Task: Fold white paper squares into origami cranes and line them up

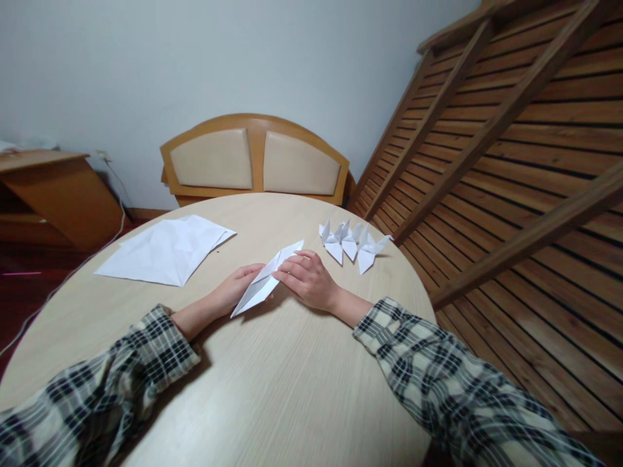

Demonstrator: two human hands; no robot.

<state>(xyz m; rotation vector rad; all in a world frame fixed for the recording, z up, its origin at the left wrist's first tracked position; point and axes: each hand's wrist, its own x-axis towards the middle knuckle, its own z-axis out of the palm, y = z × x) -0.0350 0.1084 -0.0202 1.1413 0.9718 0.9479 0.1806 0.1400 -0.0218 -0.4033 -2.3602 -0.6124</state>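
A folded sheet of white paper (260, 285), long and pointed at both ends, is held tilted just above the table. My left hand (238, 285) grips it from behind and below, with the fingers partly hidden by the paper. From the other side, my right hand (309, 279) is closed on its upper part, thumb and fingertips pressed along a crease near the middle. To the right of my right hand stand three folded white paper cranes (367, 250), grouped close together on the table.
Several loose white paper sheets (160, 253) overlap at the left of the round wooden table (292, 389). Beyond its far edge stands a padded wooden headboard (256, 155). A slatted wooden panel (525, 181) leans at the right, and a wooden desk (58, 194) stands far left.
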